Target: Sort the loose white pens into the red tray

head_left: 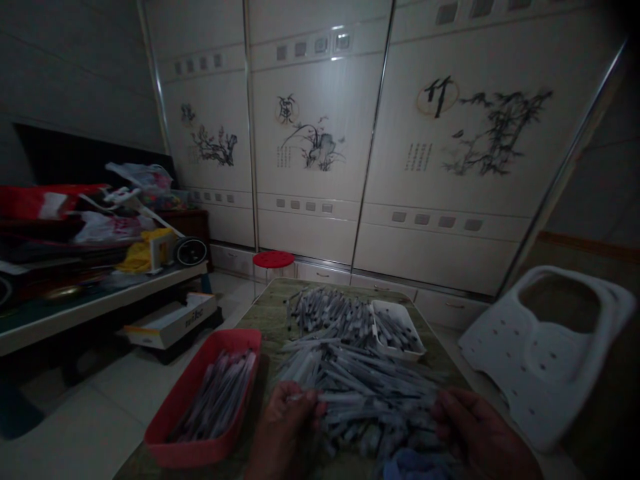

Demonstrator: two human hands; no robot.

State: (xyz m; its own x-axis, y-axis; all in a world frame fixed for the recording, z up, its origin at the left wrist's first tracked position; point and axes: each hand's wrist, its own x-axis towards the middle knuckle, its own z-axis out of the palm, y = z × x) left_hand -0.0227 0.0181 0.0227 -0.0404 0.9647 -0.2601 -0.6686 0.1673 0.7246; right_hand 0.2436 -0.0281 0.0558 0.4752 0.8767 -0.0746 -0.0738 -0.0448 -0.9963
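Observation:
A big heap of thin grey pen-like sticks covers the small table in front of me. My left hand is at the near left edge of the heap, its fingers pinched round one stick that lies across towards the right. My right hand rests on the heap's near right side with fingers curled into the sticks; what it holds is hidden. A red tray at the left holds more sticks. A white tray at the right of the heap holds several dark ones.
A red stool stands beyond the table before the painted wardrobe doors. A cluttered low bench and a white box are at the left. A white plastic seat leans at the right. The room is dim.

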